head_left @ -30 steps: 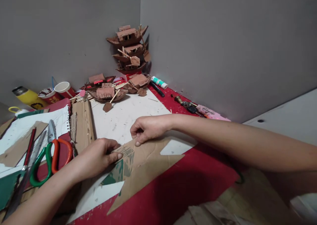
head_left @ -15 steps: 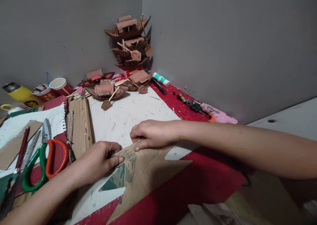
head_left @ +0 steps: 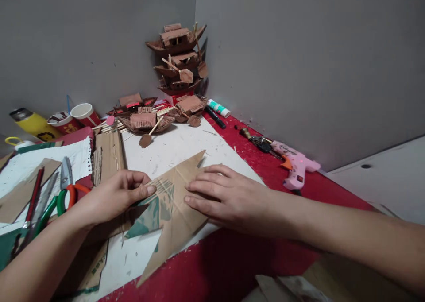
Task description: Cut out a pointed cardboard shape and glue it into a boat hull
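A brown cardboard piece with pointed corners and a green printed patch is tilted a little above the white work surface. My left hand pinches its upper left edge between thumb and fingers. On its right part lies my right hand, fingers stretched out over the cardboard, palm down. The right corner of the piece is hidden beneath this hand. Scissors with green and orange handles rest left of my left hand, partly covered by my forearm.
Model boats are stacked in the corner, with more boats in front. A pink glue gun lies on the red cover at right, near a glue stick and black marker. Paper cups and a yellow bottle stand left.
My right hand has let go of the top edge and moved down and right, its fingers now extended flat on the cardboard. The piece has turned and shifted slightly left, still in my left hand.
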`<state>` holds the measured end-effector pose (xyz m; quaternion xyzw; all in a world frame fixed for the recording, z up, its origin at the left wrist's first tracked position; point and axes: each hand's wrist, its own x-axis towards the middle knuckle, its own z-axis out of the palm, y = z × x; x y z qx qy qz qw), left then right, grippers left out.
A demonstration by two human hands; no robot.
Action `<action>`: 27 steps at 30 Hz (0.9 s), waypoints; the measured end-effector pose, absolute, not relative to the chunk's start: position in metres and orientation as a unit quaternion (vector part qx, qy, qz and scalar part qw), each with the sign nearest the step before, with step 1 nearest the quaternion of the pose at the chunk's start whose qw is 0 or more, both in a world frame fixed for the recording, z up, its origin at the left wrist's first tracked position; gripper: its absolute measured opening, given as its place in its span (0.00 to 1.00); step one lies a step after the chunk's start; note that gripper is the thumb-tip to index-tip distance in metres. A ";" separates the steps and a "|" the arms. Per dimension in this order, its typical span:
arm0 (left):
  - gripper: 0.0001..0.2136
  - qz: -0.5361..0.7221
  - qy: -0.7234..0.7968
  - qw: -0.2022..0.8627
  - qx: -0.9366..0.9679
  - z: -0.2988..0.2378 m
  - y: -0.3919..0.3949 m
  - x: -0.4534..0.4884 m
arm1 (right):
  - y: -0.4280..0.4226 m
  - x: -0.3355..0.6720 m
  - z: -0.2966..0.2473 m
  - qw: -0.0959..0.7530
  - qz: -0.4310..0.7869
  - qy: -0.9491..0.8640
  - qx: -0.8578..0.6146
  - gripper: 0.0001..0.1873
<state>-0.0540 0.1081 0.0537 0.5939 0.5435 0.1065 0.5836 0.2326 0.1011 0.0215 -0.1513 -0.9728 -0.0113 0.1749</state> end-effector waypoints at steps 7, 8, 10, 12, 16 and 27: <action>0.18 0.140 0.574 0.358 0.723 0.050 0.106 -0.054 | 0.111 0.245 0.026 0.259 -0.104 -0.946 -0.167 0.15; 0.18 0.132 0.573 0.313 0.745 0.049 0.102 -0.055 | 0.112 0.250 0.028 0.268 -0.107 -0.942 -0.173 0.16; 0.17 0.104 0.560 0.215 0.793 0.045 0.094 -0.055 | 0.112 0.257 0.029 0.282 -0.110 -0.934 -0.187 0.16; 0.16 0.065 0.535 0.111 0.835 0.040 0.089 -0.058 | 0.110 0.261 0.028 0.289 -0.105 -0.929 -0.205 0.17; 0.13 0.028 0.508 0.005 0.861 0.031 0.085 -0.069 | 0.103 0.265 0.025 0.304 -0.092 -0.918 -0.238 0.19; 0.13 0.008 0.503 -0.015 0.864 0.032 0.086 -0.087 | 0.080 0.250 0.005 0.235 -0.089 -0.937 -0.241 0.13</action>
